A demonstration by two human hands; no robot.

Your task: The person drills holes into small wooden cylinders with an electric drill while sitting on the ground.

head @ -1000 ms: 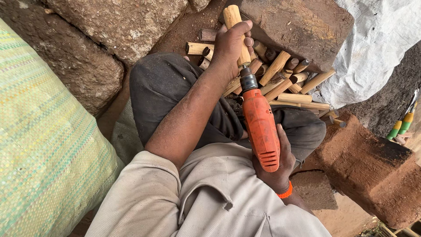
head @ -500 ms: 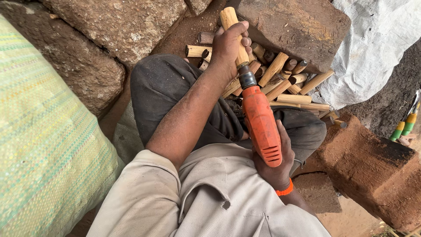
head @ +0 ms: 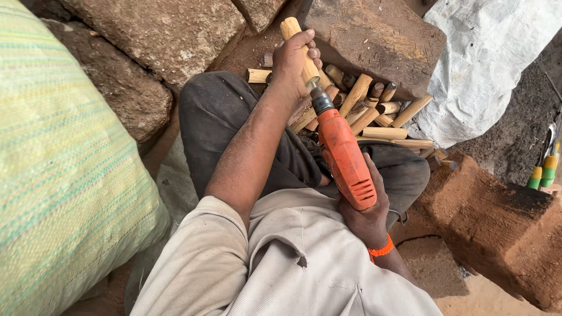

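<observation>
While drilling: bit stays in line with the peg [head: 298, 50].
Left hand [head: 295, 58]: fist closed around peg, at 12 o'clock.
Right hand [head: 369, 213]: wrapped around drill [head: 345, 158], at 5 o'clock.

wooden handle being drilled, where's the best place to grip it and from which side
Grip the wooden handle around its middle, coming from the left, as the left hand does. It is a slim round stick angled away from the body, and the orange drill in the right hand meets its near end, so that end must stay clear.
</observation>
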